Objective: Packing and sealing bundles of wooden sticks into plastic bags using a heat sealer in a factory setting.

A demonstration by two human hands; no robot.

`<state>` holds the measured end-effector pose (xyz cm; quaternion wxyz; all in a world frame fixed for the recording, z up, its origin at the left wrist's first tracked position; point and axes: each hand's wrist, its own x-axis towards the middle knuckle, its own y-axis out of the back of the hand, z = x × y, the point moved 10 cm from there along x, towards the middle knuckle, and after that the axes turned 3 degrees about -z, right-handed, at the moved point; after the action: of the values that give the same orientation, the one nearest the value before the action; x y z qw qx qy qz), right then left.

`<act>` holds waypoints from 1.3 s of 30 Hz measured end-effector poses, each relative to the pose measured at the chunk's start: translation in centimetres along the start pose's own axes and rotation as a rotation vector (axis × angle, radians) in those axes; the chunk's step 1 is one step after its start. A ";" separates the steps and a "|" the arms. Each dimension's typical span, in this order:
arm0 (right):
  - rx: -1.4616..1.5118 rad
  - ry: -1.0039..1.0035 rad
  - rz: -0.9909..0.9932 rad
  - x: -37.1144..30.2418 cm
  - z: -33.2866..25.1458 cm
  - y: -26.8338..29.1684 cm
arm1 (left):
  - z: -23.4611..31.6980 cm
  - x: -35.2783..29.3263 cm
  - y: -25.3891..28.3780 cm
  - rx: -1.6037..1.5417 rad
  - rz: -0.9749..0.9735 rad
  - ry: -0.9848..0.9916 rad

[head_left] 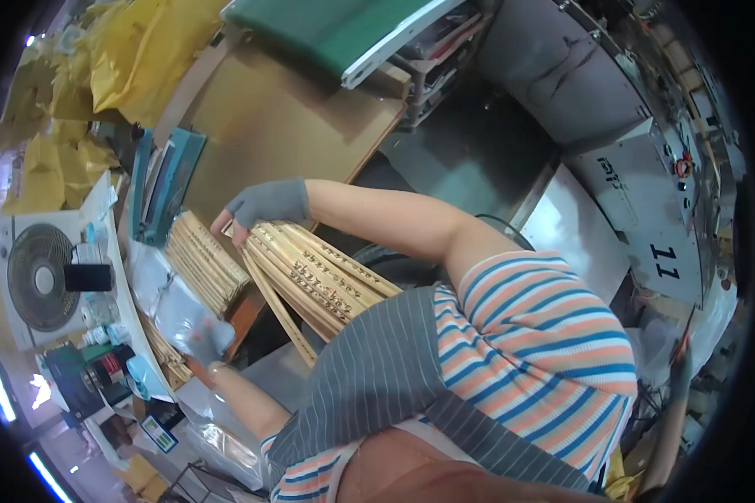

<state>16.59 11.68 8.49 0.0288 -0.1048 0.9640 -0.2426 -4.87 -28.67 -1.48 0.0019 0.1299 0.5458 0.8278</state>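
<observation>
My right hand, in a grey fingerless glove, is closed on the upper end of a bundle of pale wooden slats with dark patterned marks. The slats fan out downward toward my striped apron, and one or two stand apart from the rest at the left. My left hand, also gloved in grey, is beside a clear plastic bag at the table's edge. Its fingers are blurred against the plastic. Between the hands, a row of similar slats lies packed side by side on the table.
A brown tabletop stretches beyond my right hand, with a green-topped piece of equipment over its far end. Teal holders stand at the left, near a grey fan and yellow sacks. A white machine box stands at right.
</observation>
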 end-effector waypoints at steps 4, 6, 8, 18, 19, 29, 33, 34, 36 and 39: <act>0.059 -0.007 -0.004 -4.5 0.8 3.4 | 0.9 -2.9 -4.4 -0.191 -0.347 -0.036; 0.083 0.033 -0.025 -5.5 0.1 4.2 | 5.2 -3.0 -3.6 -0.069 -0.526 -0.050; 0.114 0.016 -0.002 -7.8 -1.0 5.1 | 11.4 -3.4 2.0 -0.017 0.002 -0.273; 0.073 0.137 0.042 -3.4 2.0 6.8 | 42.0 -13.1 -2.6 -0.653 -0.462 -0.212; 0.044 0.123 0.121 -4.6 2.4 8.7 | 42.8 -13.5 -2.2 -0.650 -0.466 -0.219; 0.230 0.221 0.001 -7.9 -3.4 6.7 | 38.7 0.0 -2.9 -0.666 -0.220 -0.117; -0.201 0.386 0.073 -6.1 -2.6 7.7 | 56.1 -16.4 3.0 -0.433 -0.468 -0.866; -0.211 0.468 0.071 -6.8 -3.0 8.2 | 54.2 -16.5 1.8 -0.401 -0.578 -0.798; 0.031 0.479 0.101 -8.4 -2.7 9.6 | 49.1 -16.6 -0.6 -0.578 -0.607 -0.579; 0.750 0.269 0.126 -8.4 3.4 5.8 | 42.6 -19.2 -1.3 -0.854 -0.340 -0.351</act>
<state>24.07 16.87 2.78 -0.0467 0.0048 0.8084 -0.5867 22.72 7.55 9.04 0.2821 0.1641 0.1625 0.9312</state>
